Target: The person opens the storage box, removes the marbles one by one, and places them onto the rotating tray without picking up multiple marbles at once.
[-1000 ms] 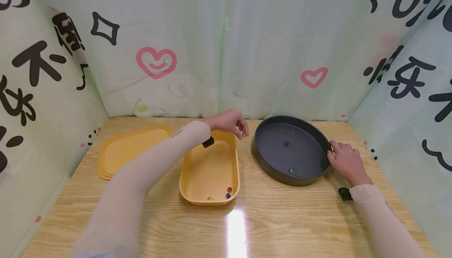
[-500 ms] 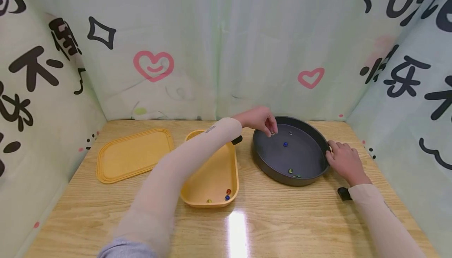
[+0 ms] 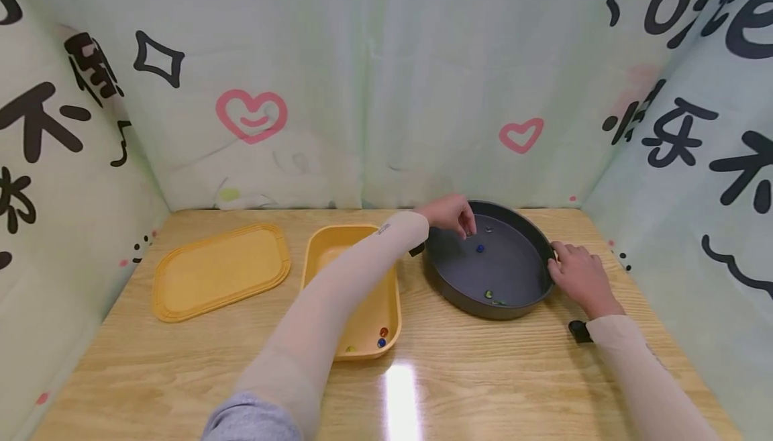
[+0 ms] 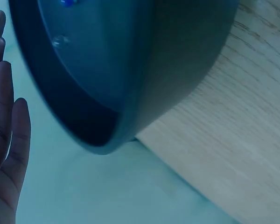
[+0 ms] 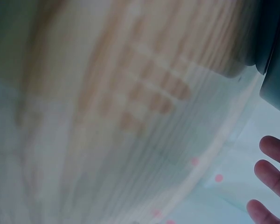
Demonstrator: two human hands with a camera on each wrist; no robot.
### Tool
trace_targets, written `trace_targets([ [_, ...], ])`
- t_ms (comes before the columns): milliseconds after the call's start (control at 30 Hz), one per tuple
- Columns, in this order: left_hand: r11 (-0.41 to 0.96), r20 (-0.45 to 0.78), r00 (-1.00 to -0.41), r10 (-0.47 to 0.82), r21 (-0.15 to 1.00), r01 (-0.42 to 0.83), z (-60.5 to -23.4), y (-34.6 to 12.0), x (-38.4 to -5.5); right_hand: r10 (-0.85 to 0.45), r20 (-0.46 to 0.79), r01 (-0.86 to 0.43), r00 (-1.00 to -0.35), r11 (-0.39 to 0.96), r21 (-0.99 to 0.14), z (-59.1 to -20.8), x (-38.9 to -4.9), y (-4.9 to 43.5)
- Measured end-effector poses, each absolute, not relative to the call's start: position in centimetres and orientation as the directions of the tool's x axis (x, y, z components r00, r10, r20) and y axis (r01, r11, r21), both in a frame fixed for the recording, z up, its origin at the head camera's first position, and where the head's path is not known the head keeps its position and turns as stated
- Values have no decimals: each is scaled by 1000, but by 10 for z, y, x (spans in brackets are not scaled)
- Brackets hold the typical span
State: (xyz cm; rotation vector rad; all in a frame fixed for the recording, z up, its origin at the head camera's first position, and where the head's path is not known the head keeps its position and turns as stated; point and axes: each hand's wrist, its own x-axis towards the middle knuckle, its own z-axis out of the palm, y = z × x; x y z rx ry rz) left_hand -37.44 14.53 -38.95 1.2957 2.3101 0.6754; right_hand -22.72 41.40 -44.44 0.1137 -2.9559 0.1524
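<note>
My left hand [image 3: 453, 215] reaches over the left side of a round dark grey pan [image 3: 435, 273], pinching a small glassy marble [image 3: 469, 233] between thumb and fingertips. Inside the pan lie a clear marble [image 3: 488, 229], a blue marble [image 3: 480, 248] and green ones [image 3: 488, 294] near the front wall. My right hand [image 3: 582, 276] holds the pan's right rim with thumb and forefinger; its other fingers [image 5: 273, 179] stick out beside the pan in the right wrist view. The left wrist view catches the pan wall [image 4: 177, 60] and left fingers [image 4: 21, 130], with the pinched marble hidden.
A yellow rectangular box [image 3: 395, 293] stands left of the pan, partly under my left forearm. An orange marble [image 3: 384, 331], a blue one [image 3: 382, 343] and a yellowish one [image 3: 350, 349] lie in it. A yellow lid [image 3: 223, 270] lies further left. Printed curtains [image 3: 362, 92] enclose the table.
My left hand has moved right, from above the yellow box's far right corner to over the pan, carrying the marble. The right hand has stayed at the rim. The head view has shifted slightly.
</note>
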Motion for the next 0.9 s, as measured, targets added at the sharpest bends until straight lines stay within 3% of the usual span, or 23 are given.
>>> trace_targets([
  [333, 542, -128, -563, 817, 505, 672, -412, 142, -380, -66, 188, -85, -980, 992, -93, -443, -227, 412],
  [900, 578, -148, -580, 801, 444, 685, -431, 149, -378, -75, 204, -92, -976, 993, -78, -445, -227, 413],
])
